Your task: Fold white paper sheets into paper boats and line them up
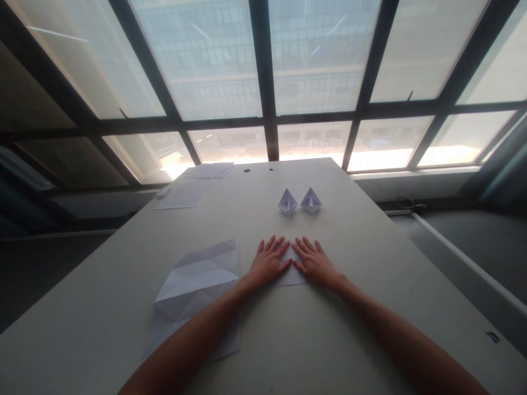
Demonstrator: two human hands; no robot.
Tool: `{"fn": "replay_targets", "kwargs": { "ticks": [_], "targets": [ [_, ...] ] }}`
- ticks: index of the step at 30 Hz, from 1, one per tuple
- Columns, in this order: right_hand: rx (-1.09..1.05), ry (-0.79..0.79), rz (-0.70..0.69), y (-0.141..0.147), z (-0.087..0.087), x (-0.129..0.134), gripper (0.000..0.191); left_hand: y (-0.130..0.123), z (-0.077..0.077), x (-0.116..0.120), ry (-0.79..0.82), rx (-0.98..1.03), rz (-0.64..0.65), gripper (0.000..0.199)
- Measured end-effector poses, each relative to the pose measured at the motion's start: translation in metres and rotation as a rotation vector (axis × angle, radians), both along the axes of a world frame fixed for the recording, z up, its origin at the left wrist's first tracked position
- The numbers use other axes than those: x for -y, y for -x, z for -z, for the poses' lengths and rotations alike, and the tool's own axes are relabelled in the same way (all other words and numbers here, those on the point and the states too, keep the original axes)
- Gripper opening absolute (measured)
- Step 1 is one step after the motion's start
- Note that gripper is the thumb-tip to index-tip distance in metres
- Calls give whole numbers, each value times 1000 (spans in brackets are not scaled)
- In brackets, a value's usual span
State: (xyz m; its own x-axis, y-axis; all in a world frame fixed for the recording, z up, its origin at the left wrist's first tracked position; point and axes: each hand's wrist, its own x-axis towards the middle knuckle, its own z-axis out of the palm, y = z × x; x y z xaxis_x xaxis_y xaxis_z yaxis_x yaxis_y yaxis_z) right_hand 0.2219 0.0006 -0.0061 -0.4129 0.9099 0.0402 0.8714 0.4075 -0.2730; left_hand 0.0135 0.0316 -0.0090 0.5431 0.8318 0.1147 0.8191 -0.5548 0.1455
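Both my hands lie flat on a folded piece of white paper on the table. My left hand presses on its left side with the fingers spread. My right hand covers the right side, also open, and the two thumbs nearly meet in the middle. Most of the paper's outline is hidden under the palms; its lower edge shows between the wrists. Just beyond my fingertips stand two folded white paper boats, side by side and apart from the hands.
A large creased sheet lies to the left, partly under my left forearm. Flat white sheets rest at the table's far left. The white table has two small holes near its far edge. Tall windows stand behind it.
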Motion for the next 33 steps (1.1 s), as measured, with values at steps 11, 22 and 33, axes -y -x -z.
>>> {"fn": "replay_targets", "kwargs": {
  "ticks": [11,22,33],
  "targets": [
    [1,15,-1,-1,-1,0,74,5,-3,-5,-159,100,-293,50],
    [14,31,15,1,-4,0,73,4,-14,-3,-241,337,-199,48],
    [12,13,26,1,-2,1,71,9,-6,-12,-222,285,-327,52]
  ]
}}
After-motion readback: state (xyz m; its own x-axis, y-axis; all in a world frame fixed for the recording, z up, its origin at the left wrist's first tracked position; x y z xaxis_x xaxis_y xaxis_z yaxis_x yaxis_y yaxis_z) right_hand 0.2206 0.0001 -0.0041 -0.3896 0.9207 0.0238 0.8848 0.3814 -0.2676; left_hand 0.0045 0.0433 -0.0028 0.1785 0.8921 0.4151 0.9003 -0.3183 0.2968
